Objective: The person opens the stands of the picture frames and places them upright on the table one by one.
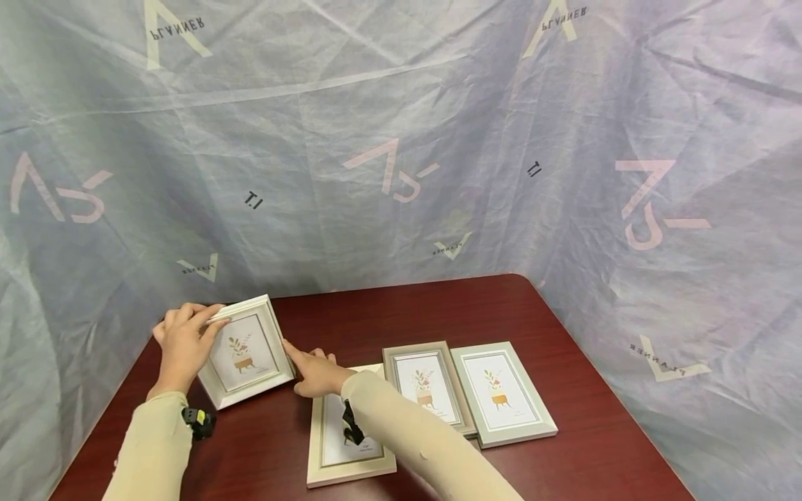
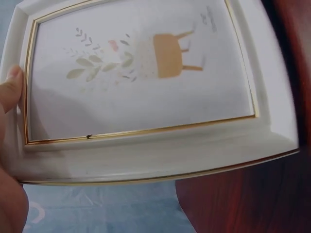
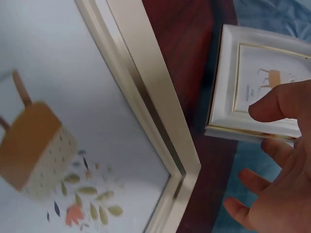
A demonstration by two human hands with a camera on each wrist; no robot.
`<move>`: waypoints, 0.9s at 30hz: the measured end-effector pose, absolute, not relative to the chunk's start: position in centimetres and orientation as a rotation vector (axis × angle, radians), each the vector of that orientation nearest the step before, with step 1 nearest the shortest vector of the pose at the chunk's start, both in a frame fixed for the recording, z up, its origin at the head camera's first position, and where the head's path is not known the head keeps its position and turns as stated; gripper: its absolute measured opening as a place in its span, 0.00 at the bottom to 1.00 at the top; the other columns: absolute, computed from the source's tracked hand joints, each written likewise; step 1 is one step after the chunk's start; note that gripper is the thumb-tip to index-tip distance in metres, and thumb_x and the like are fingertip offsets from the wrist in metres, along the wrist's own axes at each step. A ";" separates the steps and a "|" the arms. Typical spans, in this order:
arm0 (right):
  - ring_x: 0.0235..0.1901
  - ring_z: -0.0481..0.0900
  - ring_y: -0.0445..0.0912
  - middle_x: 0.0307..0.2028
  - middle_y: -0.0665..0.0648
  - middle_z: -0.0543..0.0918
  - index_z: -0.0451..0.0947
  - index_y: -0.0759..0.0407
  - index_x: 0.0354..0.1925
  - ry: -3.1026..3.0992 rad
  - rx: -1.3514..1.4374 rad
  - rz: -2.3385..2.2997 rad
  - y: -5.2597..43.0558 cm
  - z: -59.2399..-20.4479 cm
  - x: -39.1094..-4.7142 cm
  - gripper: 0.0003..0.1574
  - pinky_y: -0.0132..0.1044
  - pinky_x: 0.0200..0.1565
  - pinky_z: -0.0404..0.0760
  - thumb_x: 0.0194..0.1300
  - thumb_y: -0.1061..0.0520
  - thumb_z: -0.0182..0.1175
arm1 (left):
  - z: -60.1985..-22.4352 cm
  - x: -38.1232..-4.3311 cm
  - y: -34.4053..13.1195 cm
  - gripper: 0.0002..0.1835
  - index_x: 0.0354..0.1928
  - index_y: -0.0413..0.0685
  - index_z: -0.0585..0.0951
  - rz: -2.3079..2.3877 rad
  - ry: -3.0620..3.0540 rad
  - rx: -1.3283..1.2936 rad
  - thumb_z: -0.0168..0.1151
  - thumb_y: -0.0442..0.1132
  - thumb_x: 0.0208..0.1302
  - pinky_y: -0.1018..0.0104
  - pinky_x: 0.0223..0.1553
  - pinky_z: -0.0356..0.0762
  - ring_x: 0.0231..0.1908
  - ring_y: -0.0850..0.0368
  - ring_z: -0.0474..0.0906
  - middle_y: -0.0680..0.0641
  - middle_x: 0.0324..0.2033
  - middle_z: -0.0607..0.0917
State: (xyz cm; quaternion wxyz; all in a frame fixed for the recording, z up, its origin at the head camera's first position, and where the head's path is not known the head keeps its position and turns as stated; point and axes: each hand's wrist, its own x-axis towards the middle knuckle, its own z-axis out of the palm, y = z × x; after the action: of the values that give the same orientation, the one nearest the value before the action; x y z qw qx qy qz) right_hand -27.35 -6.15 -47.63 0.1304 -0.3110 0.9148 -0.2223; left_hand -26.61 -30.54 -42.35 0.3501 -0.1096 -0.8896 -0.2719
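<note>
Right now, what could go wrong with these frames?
1. The white frame might tip or drop if the grip slips: the left hand holds it near one top corner.
2. The right sleeve crosses above the cream frame and could nudge it.

Long cream sleeves (image 1: 420, 433) here, each carrying a black camera (image 1: 352, 434), and the left camera (image 1: 205, 426) sports a yellow patch (image 1: 201, 417)!

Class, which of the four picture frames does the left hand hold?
The leftmost, white frame: the left hand grips its edge, while the cream frame, taupe frame and pale green frame lie on the table.
</note>
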 end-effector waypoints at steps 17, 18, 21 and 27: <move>0.60 0.63 0.45 0.72 0.42 0.63 0.43 0.42 0.80 2.643 -0.853 -0.665 -6.8 -48.2 -26.6 0.56 0.39 0.54 0.59 0.64 0.53 0.63 | -42.3 -26.5 -31.0 0.15 0.50 0.36 0.83 -0.698 -2.358 -0.289 0.69 0.31 0.60 0.35 0.50 0.45 0.44 0.37 0.63 0.38 0.39 0.76; 0.60 0.63 0.44 0.72 0.42 0.62 0.43 0.41 0.80 2.644 -0.856 -0.661 -6.7 -48.3 -26.6 0.56 0.38 0.53 0.58 0.64 0.53 0.63 | -42.4 -26.5 -31.1 0.16 0.51 0.36 0.83 -0.695 -2.366 -0.293 0.69 0.31 0.61 0.34 0.50 0.44 0.45 0.36 0.63 0.38 0.39 0.75; 0.59 0.63 0.44 0.73 0.42 0.61 0.44 0.42 0.79 2.645 -0.871 -0.646 -6.5 -48.4 -26.6 0.55 0.38 0.52 0.57 0.64 0.52 0.63 | -42.5 -26.6 -31.2 0.18 0.54 0.35 0.81 -0.691 -2.391 -0.298 0.67 0.32 0.63 0.33 0.52 0.44 0.47 0.35 0.62 0.38 0.41 0.75; 0.63 0.62 0.46 0.75 0.42 0.55 0.46 0.40 0.79 2.686 -0.939 -0.547 -6.3 -48.7 -26.7 0.54 0.45 0.60 0.58 0.64 0.53 0.63 | -42.9 -26.6 -31.4 0.21 0.59 0.35 0.78 -0.662 -2.438 -0.290 0.65 0.34 0.66 0.31 0.54 0.43 0.50 0.32 0.60 0.35 0.45 0.73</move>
State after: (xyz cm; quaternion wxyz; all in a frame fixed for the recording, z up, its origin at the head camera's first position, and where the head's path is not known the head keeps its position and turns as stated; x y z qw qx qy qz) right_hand -26.73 -6.25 -48.66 0.1218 -0.3216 0.9201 -0.1875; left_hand -26.62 -31.44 -42.85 0.2949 -0.1091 -0.9161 -0.2489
